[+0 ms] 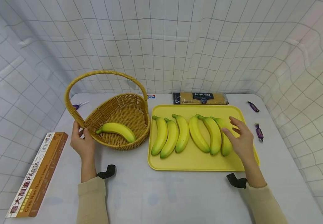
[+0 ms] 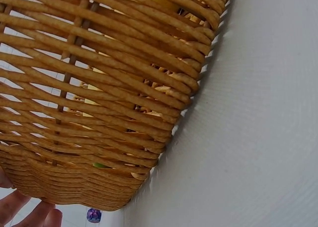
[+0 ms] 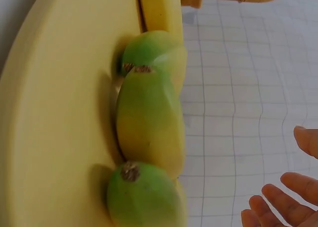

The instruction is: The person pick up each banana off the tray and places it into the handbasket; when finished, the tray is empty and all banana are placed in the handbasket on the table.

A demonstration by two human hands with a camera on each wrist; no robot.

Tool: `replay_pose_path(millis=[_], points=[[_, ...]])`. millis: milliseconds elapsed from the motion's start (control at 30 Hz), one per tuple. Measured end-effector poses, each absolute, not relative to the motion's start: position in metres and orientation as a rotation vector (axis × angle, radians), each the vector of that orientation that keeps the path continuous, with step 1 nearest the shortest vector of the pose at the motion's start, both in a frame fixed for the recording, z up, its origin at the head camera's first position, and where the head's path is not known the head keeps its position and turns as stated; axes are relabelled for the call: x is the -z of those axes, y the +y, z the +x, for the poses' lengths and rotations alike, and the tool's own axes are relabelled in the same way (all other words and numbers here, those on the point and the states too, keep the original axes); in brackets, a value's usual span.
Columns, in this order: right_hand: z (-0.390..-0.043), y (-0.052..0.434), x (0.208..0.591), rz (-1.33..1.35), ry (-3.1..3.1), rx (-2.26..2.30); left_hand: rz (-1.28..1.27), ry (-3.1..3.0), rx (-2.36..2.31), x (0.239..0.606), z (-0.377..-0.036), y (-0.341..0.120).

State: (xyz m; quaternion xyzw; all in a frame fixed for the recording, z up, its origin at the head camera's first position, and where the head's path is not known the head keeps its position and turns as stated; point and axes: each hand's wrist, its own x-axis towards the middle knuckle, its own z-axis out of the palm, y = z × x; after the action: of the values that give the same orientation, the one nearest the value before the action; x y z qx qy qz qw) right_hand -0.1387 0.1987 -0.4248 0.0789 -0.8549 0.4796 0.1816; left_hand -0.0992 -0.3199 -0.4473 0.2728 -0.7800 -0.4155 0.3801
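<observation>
Beige sleeves point(image 1: 92, 200) lie nearest; beyond the left one, the left hand point(image 1: 83, 145) holds the wicker basket point(image 1: 128, 109) at its left rim, by the foot of the handle point(image 1: 105, 72), with a lone banana point(image 1: 118, 128) inside. Spread wide and holding nothing, the right hand point(image 1: 242, 138) hangs by the rightmost banana point(image 1: 226, 145) of six on the yellow tray point(image 1: 195, 164). Each banana is probably light, firm yet bruisable, its smooth skin slightly slippery; the thick middle seems the best place to grasp
</observation>
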Motion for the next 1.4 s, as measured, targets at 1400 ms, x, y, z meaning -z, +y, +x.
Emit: replay_pose_path(millis=[1400], points=[[-0.152, 0.227, 0.479, -0.052, -2.787, -1.544, 0.669, -1.978, 1.061, 0.450, -0.099, -0.321]])
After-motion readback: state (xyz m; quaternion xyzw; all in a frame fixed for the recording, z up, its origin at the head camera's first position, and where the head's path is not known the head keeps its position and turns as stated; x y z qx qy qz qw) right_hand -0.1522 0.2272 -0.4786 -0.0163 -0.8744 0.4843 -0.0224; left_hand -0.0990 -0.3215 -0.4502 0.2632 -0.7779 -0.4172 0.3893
